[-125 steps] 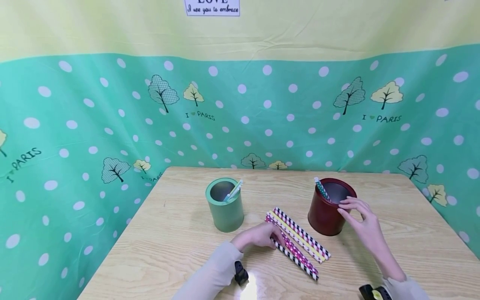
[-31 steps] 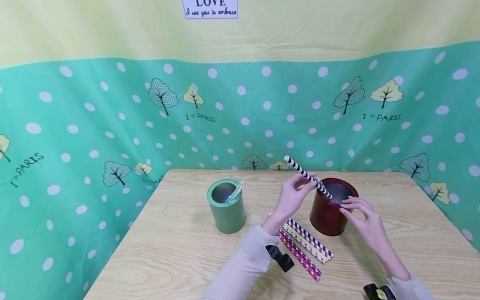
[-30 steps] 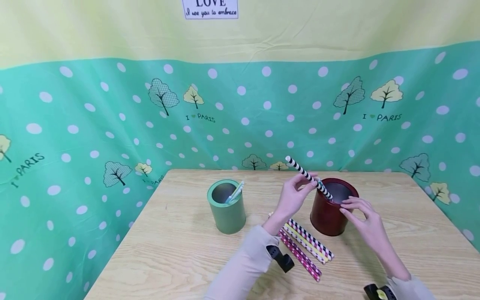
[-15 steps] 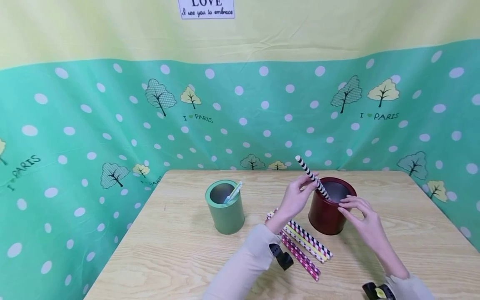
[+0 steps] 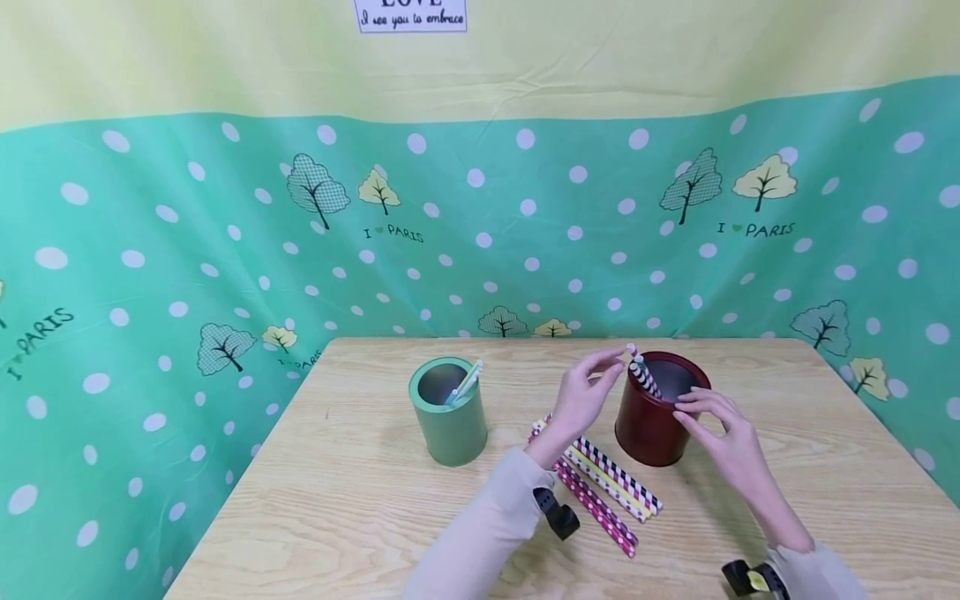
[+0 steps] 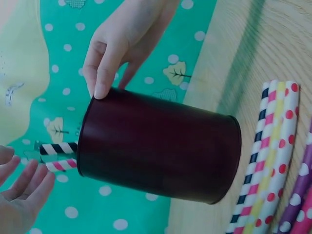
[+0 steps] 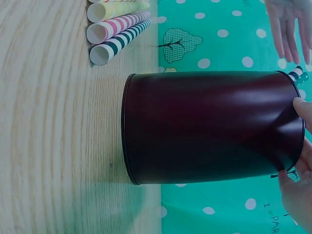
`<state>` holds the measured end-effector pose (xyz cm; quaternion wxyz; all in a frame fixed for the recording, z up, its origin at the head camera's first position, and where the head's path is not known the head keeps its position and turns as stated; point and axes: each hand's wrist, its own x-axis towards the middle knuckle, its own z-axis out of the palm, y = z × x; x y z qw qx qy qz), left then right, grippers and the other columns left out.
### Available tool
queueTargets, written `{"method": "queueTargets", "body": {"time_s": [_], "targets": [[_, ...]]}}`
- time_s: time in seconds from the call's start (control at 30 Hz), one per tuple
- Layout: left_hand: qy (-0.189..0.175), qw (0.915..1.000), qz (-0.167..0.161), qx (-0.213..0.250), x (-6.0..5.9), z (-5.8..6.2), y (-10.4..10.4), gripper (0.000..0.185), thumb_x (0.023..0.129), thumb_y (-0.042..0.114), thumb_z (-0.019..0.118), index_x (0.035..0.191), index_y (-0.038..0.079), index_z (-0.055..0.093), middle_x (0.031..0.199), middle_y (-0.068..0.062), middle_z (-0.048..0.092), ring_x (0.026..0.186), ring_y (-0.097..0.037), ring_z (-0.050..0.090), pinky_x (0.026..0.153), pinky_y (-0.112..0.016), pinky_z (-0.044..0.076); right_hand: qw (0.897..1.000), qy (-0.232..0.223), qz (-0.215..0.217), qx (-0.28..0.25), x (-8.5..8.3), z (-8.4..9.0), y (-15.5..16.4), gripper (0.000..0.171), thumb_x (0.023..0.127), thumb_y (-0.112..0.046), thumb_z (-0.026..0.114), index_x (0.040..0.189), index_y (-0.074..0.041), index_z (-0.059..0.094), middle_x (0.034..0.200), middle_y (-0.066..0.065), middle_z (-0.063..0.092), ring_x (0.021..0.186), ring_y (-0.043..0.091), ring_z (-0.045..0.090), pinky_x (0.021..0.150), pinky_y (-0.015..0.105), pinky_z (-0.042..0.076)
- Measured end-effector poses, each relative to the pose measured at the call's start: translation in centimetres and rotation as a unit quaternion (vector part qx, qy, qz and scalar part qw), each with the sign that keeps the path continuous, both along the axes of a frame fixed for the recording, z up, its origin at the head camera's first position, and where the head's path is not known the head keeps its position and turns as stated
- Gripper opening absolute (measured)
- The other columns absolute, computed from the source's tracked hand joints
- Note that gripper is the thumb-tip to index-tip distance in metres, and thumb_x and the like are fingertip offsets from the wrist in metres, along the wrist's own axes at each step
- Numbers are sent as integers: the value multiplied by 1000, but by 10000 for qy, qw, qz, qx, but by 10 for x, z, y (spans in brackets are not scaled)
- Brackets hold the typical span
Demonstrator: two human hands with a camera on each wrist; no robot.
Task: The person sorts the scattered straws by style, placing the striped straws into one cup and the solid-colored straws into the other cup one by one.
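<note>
A dark red cylindrical pot [image 5: 655, 429] stands upright on the right side of the table, several striped and patterned paper straws [image 5: 643, 375] leaning at its left rim. My right hand [image 5: 723, 433] pinches the pot's near right rim; the left wrist view also shows those right-hand fingertips [image 6: 101, 90] on the rim. Just left of the straw tops, my left hand [image 5: 581, 400] hovers with loosely spread fingers and nothing between them. In the left wrist view a black-and-white straw [image 6: 58, 148] and a pink-and-white straw [image 6: 61, 165] stick out of the pot.
A row of loose straws [image 5: 607, 479], striped, yellow and dotted, lies between the pots, partly under my left forearm. The green pot [image 5: 453, 433] to the left holds a few pale straws [image 5: 467, 383]. A polka-dot curtain [image 5: 450, 250] hangs behind the wooden table [image 5: 315, 500].
My left hand picked up a black-and-white straw from the row, brought it to the red pot and let go; it dropped inside. My right hand stayed on the rim.
</note>
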<state>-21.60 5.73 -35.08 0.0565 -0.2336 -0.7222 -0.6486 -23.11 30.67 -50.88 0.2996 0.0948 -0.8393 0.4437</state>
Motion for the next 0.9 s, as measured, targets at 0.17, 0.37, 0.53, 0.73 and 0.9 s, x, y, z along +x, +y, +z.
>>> {"method": "queueTargets", "body": {"time_s": [0.17, 0.37, 0.53, 0.73, 0.9], "targets": [[-98, 9996, -150, -227, -6, -20, -12, 25, 87, 10, 53, 109, -1, 58, 104, -12, 61, 94, -14, 58, 78, -17, 45, 10000, -53, -17, 33, 1, 0, -1, 17, 77, -15, 68, 92, -24, 66, 109, -9, 57, 112, 5, 41, 93, 9, 25], [-303, 9916, -707, -1043, -22, -57, -31, 24, 86, 18, 57, 106, 7, 62, 103, -1, 63, 85, -3, 57, 73, -17, 46, 9998, -172, -93, 77, 2, 1, -2, 16, 78, -19, 67, 92, -26, 65, 110, -12, 56, 112, 3, 39, 92, 8, 25], [-417, 9782, -1073, -1726, -22, -66, -45, 23, 86, 19, 56, 105, 7, 63, 100, -2, 63, 82, -5, 57, 69, -17, 46, 9996, -238, -153, 98, 2, 0, 0, 15, 79, -21, 66, 93, -27, 65, 110, -11, 55, 113, 3, 39, 92, 8, 24], [-344, 9567, -1411, -2522, -20, -75, -56, 23, 85, 18, 57, 105, 10, 63, 98, 2, 63, 82, -2, 54, 71, -17, 43, 9995, -242, -157, 85, 2, -2, 1, 15, 78, -21, 66, 93, -26, 65, 111, -11, 55, 113, 3, 39, 93, 8, 24], [-180, 9435, -1604, -2893, -19, -81, -62, 21, 83, 15, 60, 102, 8, 64, 98, 1, 64, 88, -3, 54, 78, -19, 42, 9996, -212, -157, 113, 2, -1, 0, 16, 78, -20, 67, 93, -27, 65, 110, -12, 55, 113, 3, 39, 92, 8, 24]]}}
